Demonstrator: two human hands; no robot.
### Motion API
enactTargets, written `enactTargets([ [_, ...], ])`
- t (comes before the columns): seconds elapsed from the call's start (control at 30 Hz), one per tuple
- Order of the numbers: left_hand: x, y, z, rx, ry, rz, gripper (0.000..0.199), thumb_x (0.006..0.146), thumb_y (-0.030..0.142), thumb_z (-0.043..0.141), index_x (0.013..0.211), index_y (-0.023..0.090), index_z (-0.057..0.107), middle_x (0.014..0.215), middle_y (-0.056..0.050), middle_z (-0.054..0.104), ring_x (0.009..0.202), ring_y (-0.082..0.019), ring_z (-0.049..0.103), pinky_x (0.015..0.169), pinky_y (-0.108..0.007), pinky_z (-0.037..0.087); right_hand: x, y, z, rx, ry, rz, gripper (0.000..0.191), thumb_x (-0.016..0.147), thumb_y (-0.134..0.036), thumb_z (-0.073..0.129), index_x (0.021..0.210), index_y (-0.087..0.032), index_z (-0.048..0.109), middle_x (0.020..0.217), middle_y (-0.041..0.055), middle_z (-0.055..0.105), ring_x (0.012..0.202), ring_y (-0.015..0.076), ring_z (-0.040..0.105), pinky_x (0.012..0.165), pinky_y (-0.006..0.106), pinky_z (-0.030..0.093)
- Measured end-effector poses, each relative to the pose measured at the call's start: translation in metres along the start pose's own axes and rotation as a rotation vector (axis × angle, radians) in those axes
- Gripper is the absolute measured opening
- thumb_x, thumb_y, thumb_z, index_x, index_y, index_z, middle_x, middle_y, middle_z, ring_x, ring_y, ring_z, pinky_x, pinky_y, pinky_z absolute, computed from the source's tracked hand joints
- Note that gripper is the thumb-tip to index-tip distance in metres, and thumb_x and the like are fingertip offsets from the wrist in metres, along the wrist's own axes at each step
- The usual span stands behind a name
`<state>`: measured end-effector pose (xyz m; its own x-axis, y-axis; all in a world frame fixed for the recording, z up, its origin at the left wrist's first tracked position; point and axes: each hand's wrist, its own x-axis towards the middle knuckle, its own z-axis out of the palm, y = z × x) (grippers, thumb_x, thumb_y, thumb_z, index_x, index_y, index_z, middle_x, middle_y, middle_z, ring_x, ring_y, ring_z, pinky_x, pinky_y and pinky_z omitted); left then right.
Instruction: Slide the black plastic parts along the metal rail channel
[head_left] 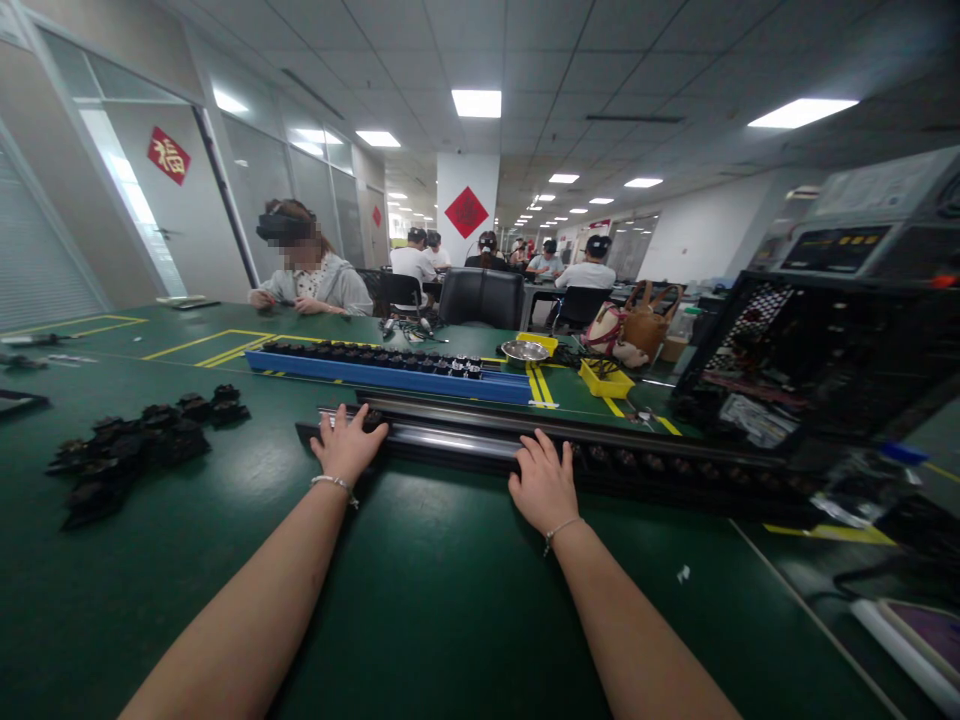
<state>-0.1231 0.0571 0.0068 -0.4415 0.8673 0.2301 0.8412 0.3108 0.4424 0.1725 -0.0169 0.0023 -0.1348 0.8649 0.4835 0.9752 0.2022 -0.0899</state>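
Observation:
A long black rail (450, 438) with a shiny channel lies across the green table in front of me. At its left end my left hand (346, 445) rests with fingers spread; a small dark part seems to be beside the thumb, only partly visible. Farther right, my right hand (544, 484) lies on the rail's near edge, fingers apart. From there rightward, a row of dark parts (660, 465) sits in the channel. Left of my hands is a loose pile of black parts (142, 440).
Beyond the rail stands a blue tray (390, 376) holding a row of black parts. A metal bowl (525, 351) and a yellow bin (606, 380) are behind it. An open computer case (750, 350) stands at right. A person (311, 270) sits across the table.

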Motion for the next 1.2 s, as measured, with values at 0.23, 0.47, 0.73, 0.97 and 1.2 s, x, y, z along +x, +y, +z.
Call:
enactTargets([
  [0.23, 0.001, -0.003, 0.002, -0.001, 0.021, 0.01, 0.064, 0.075, 0.061, 0.041, 0.132, 0.031, 0.046, 0.149, -0.007, 0.027, 0.136, -0.035, 0.016, 0.103, -0.061, 0.019, 0.0, 0.0, 0.002, -0.004, 0.011, 0.0, 0.023, 0.078, -0.022, 0.046, 0.097, -0.019, 0.06, 0.13, 0.0068, 0.053, 0.132, 0.0231, 0.027, 0.109, 0.055, 0.007],
  [0.47, 0.004, -0.007, -0.002, -0.016, 0.043, -0.031, 0.061, 0.076, 0.058, 0.043, 0.13, 0.031, 0.048, 0.147, -0.008, 0.029, 0.136, -0.033, 0.015, 0.104, -0.06, 0.02, 0.0, 0.0, 0.002, -0.013, 0.02, 0.0, 0.023, 0.078, -0.022, 0.047, 0.096, -0.019, 0.061, 0.13, 0.0069, 0.053, 0.132, 0.0232, 0.027, 0.109, 0.054, 0.007],
  [0.73, 0.007, -0.01, -0.004, -0.047, 0.054, -0.073, 0.062, 0.073, 0.056, 0.047, 0.129, 0.028, 0.05, 0.148, -0.01, 0.026, 0.137, -0.035, 0.013, 0.105, -0.058, 0.019, 0.0, 0.0, 0.002, -0.025, 0.014, -0.003, 0.024, 0.078, -0.022, 0.047, 0.097, -0.019, 0.061, 0.13, 0.0082, 0.052, 0.132, 0.0237, 0.027, 0.109, 0.054, 0.007],
  [0.97, 0.009, -0.011, -0.004, -0.042, 0.047, -0.075, 0.062, 0.073, 0.057, 0.046, 0.129, 0.029, 0.05, 0.149, -0.009, 0.026, 0.137, -0.034, 0.013, 0.105, -0.058, 0.019, 0.0, -0.001, 0.0, -0.006, 0.01, -0.001, 0.023, 0.079, -0.022, 0.046, 0.096, -0.019, 0.061, 0.13, 0.0069, 0.053, 0.132, 0.0233, 0.027, 0.109, 0.054, 0.007],
  [1.2, 0.01, -0.015, -0.004, -0.039, 0.066, -0.093, 0.06, 0.075, 0.057, 0.043, 0.128, 0.031, 0.05, 0.148, -0.008, 0.027, 0.137, -0.034, 0.014, 0.104, -0.058, 0.02, 0.0, -0.001, 0.001, -0.011, 0.014, -0.004, 0.022, 0.078, -0.022, 0.047, 0.095, -0.019, 0.061, 0.13, 0.0078, 0.053, 0.132, 0.0238, 0.028, 0.109, 0.055, 0.008],
])
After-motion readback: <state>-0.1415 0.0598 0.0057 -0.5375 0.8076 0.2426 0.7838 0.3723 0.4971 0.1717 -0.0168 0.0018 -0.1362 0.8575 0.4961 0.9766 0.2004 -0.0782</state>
